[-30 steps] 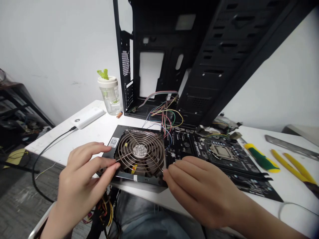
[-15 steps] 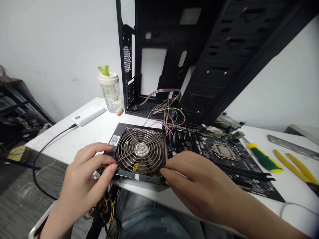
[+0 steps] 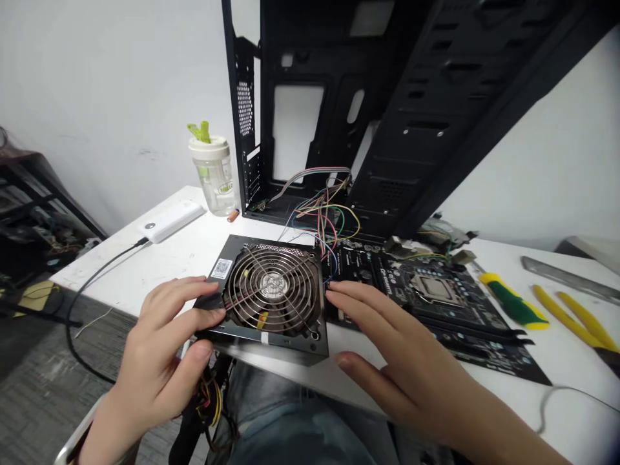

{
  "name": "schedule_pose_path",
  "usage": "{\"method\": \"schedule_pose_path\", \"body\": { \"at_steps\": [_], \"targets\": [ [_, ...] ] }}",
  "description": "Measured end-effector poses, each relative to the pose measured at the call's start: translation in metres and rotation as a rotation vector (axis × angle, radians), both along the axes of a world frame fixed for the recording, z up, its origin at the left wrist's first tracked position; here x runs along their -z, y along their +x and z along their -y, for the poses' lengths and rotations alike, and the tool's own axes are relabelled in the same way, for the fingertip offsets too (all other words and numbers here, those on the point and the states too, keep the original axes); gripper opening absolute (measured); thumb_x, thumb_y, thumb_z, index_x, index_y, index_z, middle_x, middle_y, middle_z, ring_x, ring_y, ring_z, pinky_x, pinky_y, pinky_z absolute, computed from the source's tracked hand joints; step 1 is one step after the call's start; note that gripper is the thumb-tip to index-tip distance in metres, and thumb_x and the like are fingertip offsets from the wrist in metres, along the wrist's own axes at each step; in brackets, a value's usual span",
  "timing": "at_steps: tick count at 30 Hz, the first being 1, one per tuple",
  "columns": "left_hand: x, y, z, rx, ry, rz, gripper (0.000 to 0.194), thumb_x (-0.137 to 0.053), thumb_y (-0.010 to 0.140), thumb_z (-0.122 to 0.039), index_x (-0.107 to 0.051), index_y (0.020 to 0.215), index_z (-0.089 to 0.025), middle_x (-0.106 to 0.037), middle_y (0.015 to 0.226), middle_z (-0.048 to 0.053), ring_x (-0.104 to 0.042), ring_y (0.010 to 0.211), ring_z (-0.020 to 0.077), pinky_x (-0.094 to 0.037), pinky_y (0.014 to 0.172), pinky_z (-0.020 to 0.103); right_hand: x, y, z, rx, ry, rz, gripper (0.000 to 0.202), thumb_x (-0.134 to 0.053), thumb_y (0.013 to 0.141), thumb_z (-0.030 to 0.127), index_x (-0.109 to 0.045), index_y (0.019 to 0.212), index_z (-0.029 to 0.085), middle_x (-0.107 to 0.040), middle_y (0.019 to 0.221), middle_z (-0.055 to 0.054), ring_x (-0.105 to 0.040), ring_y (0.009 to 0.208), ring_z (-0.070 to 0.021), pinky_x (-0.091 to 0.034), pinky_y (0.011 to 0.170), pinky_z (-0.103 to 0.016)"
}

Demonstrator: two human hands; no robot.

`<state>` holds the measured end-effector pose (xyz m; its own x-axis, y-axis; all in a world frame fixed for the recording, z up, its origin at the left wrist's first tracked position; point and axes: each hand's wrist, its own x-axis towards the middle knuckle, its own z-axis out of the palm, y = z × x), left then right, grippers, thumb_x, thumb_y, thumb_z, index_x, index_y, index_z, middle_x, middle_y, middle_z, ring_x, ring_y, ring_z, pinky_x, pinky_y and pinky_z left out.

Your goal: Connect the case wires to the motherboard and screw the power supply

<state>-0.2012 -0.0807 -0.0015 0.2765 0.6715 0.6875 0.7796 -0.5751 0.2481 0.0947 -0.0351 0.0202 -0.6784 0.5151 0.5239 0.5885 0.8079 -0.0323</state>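
A black power supply (image 3: 295, 349) lies at the front edge of the white table, its round wire fan grille (image 3: 271, 289) facing up. My left hand (image 3: 165, 349) rests at its left side. The fingertips touch the top near the white QR label (image 3: 222, 268), and the thumb is apart from the index finger at the front left corner. Beside the right side of the power supply hovers my right hand (image 3: 387, 342), thumb and fingers spread, nothing between them. Its fingertips reach over the edge of the motherboard (image 3: 436, 289). A bundle of cables (image 3: 213, 400) hangs below the table edge at the left.
The black computer case (image 3: 334, 148) stands at the back, with thin coloured wires (image 3: 329, 216) trailing out. A clear cup (image 3: 213, 184) and a white power bank (image 3: 172, 223) are at the left. A yellow-green screwdriver handle (image 3: 516, 302) and yellow-handled pliers (image 3: 571, 316) lie right.
My right hand has opened and drawn back from the grille's front right corner, where its fingers were pinched. My left thumb has parted from the index finger and moved down to the left.
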Motion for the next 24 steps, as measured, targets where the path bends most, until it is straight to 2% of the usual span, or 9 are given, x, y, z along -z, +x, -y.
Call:
{"method": "schedule_pose_path", "body": {
  "at_steps": [4,9,12,14,16,18,20,24],
  "targets": [
    [0.002,0.001,0.0,-0.028,0.031,-0.056,0.016,-0.049,0.089,-0.025,-0.061,0.098,-0.02,-0.061,0.12,0.01,-0.055,0.115,0.0313,-0.038,0.097,0.049,0.013,0.002,0.009,0.067,-0.01,-0.027,0.043,-0.043,0.095,0.035,-0.042,0.133,0.014,-0.062,0.127,-0.016,-0.061,0.119,-0.0221,-0.058,0.092,-0.035],
    [-0.002,0.003,0.003,0.019,-0.096,0.048,0.014,-0.047,0.092,-0.025,-0.059,0.098,-0.022,-0.061,0.12,0.007,-0.056,0.113,0.0256,-0.042,0.096,0.04,0.028,-0.005,0.023,0.107,-0.088,-0.097,0.048,-0.045,0.092,0.03,-0.037,0.137,0.013,-0.059,0.134,-0.016,-0.057,0.125,-0.0202,-0.054,0.097,-0.032],
    [-0.001,0.003,0.005,0.057,-0.243,0.247,0.025,-0.04,0.097,-0.038,-0.061,0.102,-0.025,-0.06,0.126,0.005,-0.056,0.119,0.0251,-0.045,0.095,0.036,0.038,-0.013,0.031,0.108,-0.159,-0.148,0.054,-0.047,0.09,0.028,-0.033,0.14,0.014,-0.056,0.138,-0.017,-0.055,0.128,-0.0208,-0.054,0.097,-0.032],
    [0.002,0.004,0.005,0.065,-0.295,0.448,0.033,-0.038,0.098,-0.047,-0.061,0.108,-0.026,-0.058,0.132,0.005,-0.052,0.126,0.0261,-0.043,0.101,0.037,0.047,-0.019,0.034,0.122,-0.183,-0.194,0.058,-0.047,0.089,0.026,-0.028,0.143,0.015,-0.055,0.138,-0.019,-0.055,0.128,-0.023,-0.055,0.095,-0.035],
    [0.006,0.006,0.005,0.048,-0.255,0.617,0.034,-0.042,0.096,-0.049,-0.061,0.114,-0.027,-0.058,0.133,0.004,-0.048,0.131,0.0261,-0.038,0.109,0.038,0.056,-0.024,0.036,0.167,-0.206,-0.245,0.062,-0.047,0.089,0.024,-0.023,0.146,0.017,-0.06,0.133,-0.019,-0.06,0.121,-0.0251,-0.058,0.09,-0.038],
    [0.01,0.009,0.003,0.026,-0.178,0.687,0.031,-0.048,0.095,-0.045,-0.06,0.118,-0.028,-0.057,0.134,0.003,-0.046,0.133,0.0246,-0.034,0.115,0.038,0.064,-0.028,0.037,0.219,-0.231,-0.282,0.066,-0.046,0.089,0.025,-0.019,0.149,0.019,-0.067,0.122,-0.018,-0.068,0.109,-0.0261,-0.061,0.081,-0.039],
    [0.014,0.012,0.001,0.003,-0.127,0.668,0.032,-0.054,0.094,-0.039,-0.057,0.124,-0.028,-0.056,0.136,0.003,-0.045,0.134,0.0231,-0.033,0.116,0.037,0.07,-0.031,0.038,0.238,-0.236,-0.3,0.067,-0.046,0.09,0.025,-0.017,0.15,0.021,-0.071,0.112,-0.015,-0.072,0.097,-0.0258,-0.063,0.072,-0.037],
    [0.021,0.014,-0.001,-0.081,-0.081,0.495,0.051,-0.067,0.084,-0.028,-0.049,0.132,-0.028,-0.05,0.142,0.006,-0.042,0.136,0.0261,-0.033,0.117,0.043,0.071,-0.037,0.039,0.215,-0.214,-0.317,0.07,-0.044,0.09,0.022,-0.012,0.153,0.019,-0.073,0.104,-0.014,-0.074,0.087,-0.0246,-0.063,0.066,-0.034]
  ]
}}
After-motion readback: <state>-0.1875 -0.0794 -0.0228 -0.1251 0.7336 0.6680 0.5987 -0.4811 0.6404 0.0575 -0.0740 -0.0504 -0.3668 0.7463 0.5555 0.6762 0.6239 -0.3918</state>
